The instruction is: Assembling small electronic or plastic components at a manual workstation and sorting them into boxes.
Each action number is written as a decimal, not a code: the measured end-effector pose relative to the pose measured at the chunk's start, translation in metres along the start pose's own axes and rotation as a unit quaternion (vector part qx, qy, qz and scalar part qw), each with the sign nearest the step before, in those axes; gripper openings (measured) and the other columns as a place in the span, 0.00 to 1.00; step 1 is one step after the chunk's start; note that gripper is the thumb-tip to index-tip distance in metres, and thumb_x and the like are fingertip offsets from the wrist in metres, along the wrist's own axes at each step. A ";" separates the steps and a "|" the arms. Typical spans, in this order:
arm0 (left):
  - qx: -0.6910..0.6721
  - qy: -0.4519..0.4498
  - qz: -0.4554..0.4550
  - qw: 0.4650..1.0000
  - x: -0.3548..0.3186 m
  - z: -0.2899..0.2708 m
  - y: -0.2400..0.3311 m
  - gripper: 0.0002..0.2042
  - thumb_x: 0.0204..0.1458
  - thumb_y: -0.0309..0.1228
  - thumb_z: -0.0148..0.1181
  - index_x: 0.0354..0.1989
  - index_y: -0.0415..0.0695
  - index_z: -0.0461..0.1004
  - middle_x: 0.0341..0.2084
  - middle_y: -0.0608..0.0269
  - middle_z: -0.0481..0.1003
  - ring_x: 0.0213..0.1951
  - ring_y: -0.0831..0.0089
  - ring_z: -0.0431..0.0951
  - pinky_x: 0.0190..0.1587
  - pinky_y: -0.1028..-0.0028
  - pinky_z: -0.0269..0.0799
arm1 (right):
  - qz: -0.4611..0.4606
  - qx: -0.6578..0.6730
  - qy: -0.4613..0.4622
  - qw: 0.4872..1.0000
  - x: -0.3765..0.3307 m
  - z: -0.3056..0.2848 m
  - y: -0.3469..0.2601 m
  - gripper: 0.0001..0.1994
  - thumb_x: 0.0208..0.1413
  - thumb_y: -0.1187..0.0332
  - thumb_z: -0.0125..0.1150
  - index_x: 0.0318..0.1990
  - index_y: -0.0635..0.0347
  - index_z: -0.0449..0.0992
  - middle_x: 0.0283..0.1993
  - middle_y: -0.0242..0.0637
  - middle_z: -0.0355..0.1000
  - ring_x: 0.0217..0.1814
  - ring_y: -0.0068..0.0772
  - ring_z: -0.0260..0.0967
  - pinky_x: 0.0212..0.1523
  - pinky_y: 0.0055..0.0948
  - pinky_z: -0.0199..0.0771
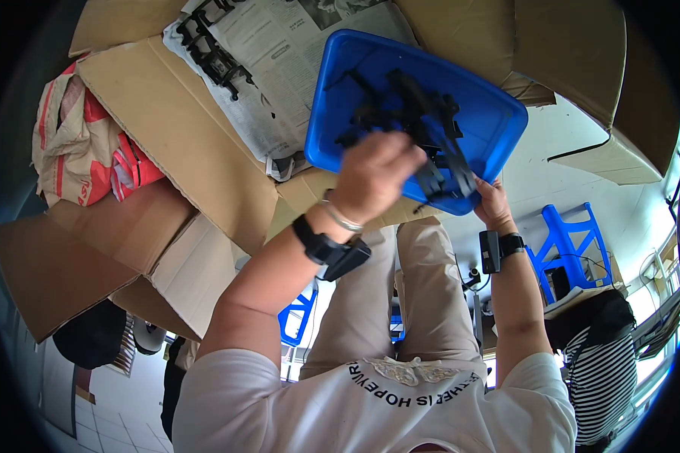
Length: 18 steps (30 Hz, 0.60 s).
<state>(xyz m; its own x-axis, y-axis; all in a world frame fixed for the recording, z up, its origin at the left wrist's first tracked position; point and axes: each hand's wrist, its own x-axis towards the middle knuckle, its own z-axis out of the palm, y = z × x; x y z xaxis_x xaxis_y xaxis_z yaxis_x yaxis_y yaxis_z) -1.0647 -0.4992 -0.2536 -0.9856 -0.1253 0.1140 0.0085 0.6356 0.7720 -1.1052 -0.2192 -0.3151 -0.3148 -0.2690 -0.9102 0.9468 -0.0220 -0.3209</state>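
A blue plastic tray (pixel 491 117) is tilted over the large cardboard box in front of me. Black plastic parts (pixel 406 102), several of them long and bracket-like, lie jumbled in it and are partly blurred. My right hand (pixel 493 204) grips the tray's near right corner, thumb up over the rim. Over the tray's near left side hovers my left hand (pixel 378 177), its curled fingers smeared by motion beside the black parts. Whether it holds one I cannot tell. Both wrists wear black strapped devices.
Inside the large cardboard box (pixel 174 113), newspaper (pixel 268 64) lies under more black parts (pixel 215 60). At left are a red and beige bag (pixel 75 143) and an opened carton (pixel 91 241). A blue stool (pixel 574 241) and a striped item (pixel 604 381) stand at right.
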 end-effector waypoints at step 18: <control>0.014 0.350 -0.442 0.826 0.008 -0.061 -0.186 0.31 0.40 0.24 0.62 0.54 0.44 0.55 0.50 0.49 0.58 0.41 0.62 0.68 0.46 0.67 0.67 | -0.007 -0.044 -0.016 0.999 0.020 0.005 -0.001 0.14 0.52 0.76 0.55 0.48 0.62 0.70 0.44 0.35 0.72 0.45 0.32 0.69 0.51 0.35 0.68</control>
<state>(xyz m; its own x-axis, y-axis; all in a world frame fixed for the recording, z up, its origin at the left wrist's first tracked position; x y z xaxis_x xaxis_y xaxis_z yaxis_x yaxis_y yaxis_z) -1.0640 -0.6651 -0.3577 -0.2661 -0.9528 -0.1462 -0.6753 0.0760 0.7336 -1.1123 -0.2295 -0.3313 -0.3240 -0.2994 -0.8974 0.9324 0.0594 -0.3564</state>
